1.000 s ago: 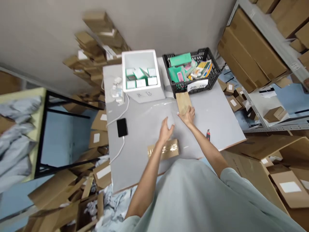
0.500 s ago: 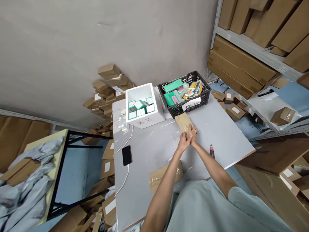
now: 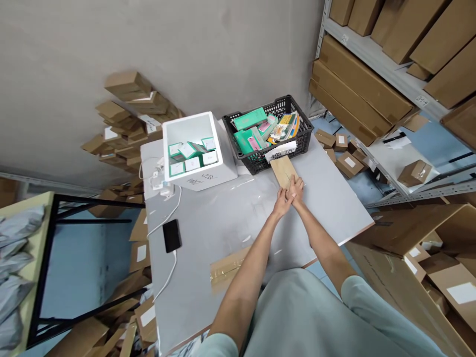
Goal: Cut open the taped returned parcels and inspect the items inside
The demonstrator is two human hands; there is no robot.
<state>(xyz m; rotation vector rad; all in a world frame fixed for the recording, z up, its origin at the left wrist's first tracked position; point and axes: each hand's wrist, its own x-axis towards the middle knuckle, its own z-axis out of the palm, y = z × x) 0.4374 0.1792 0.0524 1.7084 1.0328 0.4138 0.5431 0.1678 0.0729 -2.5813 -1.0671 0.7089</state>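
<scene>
A small flat cardboard box (image 3: 283,170) with shiny tape lies on the grey table, its far end by the black crate. My right hand (image 3: 296,190) is closed over the near right part of this box. Close against it, my left hand (image 3: 283,203) is closed at the box's near end, and the hands touch. Their fingertips are partly hidden. Another taped cardboard piece (image 3: 226,267) lies near the table's front edge, partly under my left forearm.
A white foam box (image 3: 219,176) holds several green-and-white boxes. Beside it, the black plastic crate (image 3: 256,165) contains green packs and booklets. A phone (image 3: 171,236) on a white cable lies at left. Shelves (image 3: 375,47) with cartons and a big open carton (image 3: 386,267) stand at right.
My view has shifted, so the table and its contents appear further left. Both hands stay at the box. The red-and-black cutter seen earlier on the right is now out of sight by my right forearm.
</scene>
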